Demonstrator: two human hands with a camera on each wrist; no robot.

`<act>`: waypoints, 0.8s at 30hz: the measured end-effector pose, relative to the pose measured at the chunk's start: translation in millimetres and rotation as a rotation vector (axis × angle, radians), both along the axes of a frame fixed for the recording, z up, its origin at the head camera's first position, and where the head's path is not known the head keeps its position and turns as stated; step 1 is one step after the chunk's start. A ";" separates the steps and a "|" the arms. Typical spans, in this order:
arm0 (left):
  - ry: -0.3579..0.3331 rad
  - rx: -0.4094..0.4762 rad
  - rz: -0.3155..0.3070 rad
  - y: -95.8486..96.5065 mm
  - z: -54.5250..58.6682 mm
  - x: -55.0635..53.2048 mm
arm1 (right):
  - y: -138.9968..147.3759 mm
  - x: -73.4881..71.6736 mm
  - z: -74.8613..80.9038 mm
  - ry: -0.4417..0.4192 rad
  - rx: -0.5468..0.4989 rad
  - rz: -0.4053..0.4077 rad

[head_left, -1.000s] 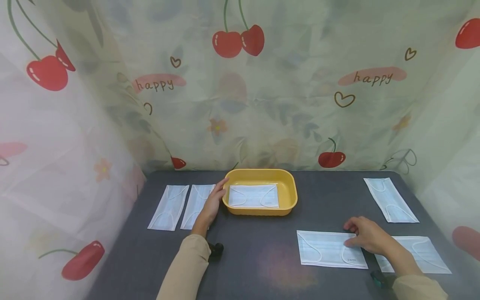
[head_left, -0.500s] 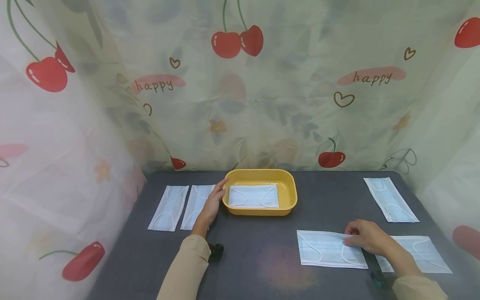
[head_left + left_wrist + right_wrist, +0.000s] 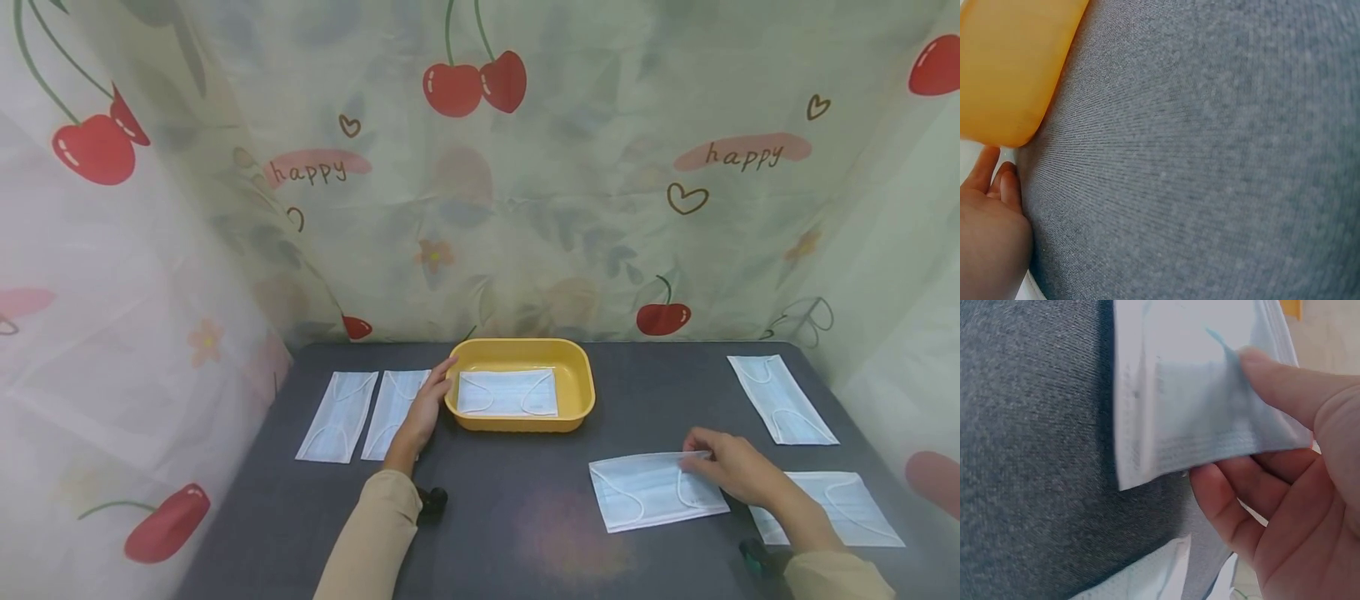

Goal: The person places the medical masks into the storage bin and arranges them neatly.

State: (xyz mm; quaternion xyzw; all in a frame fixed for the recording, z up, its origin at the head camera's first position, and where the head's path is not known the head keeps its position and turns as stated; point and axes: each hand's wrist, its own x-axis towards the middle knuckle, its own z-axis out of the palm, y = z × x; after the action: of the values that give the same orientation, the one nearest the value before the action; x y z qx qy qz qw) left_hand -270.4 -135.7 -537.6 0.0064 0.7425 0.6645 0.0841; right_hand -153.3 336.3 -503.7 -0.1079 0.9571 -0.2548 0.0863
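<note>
Toward the front right of a dark table [image 3: 652, 417], a pale blue face mask [image 3: 648, 498] tilts in the grip of a person's right hand [image 3: 731, 467], thumb pressed on its face and fingers curled behind its far right edge, which is raised off the surface. Just beyond that wrist, a partly covered mask [image 3: 851, 504] lies flat. Near the back of the table, the left hand [image 3: 423, 410] reaches out with fingers extended, grasping nothing and touching the left side of a yellow tray [image 3: 574, 387]. One mask rests lengthwise inside, a tray mask [image 3: 507, 393] set toward the near wall. Left of the tray lie two more: an inner mask [image 3: 386, 421], partly hidden by the hand, and an outer mask [image 3: 337, 417] just beside it. Far to the right, a slanted mask [image 3: 782, 402] lies near the table's edge. Cherry-printed cloth [image 3: 555, 183] lettered "happy" hangs behind.
</note>
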 end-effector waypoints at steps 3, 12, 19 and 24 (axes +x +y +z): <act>0.001 0.003 -0.001 -0.1 -1.3 -0.3 | -1.0 -1.0 -0.7 0.003 -0.006 -0.022; 0.001 0.009 0.002 0.0 -0.4 0.6 | -2.0 -0.4 -5.7 -0.050 -0.089 -0.084; 0.009 0.008 0.000 -1.1 -0.8 -1.2 | -4.0 -1.6 -2.8 -0.056 -0.147 -0.074; 0.006 0.013 -0.002 -0.4 -0.9 -0.6 | -3.5 -2.0 0.6 -0.027 -0.171 -0.068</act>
State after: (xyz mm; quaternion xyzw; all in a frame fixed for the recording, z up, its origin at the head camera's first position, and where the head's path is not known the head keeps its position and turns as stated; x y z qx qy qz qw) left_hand -271.1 -136.1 -538.5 0.0097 0.7386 0.6690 0.0825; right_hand -155.3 332.8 -503.1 -0.0790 0.9337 -0.3398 0.0809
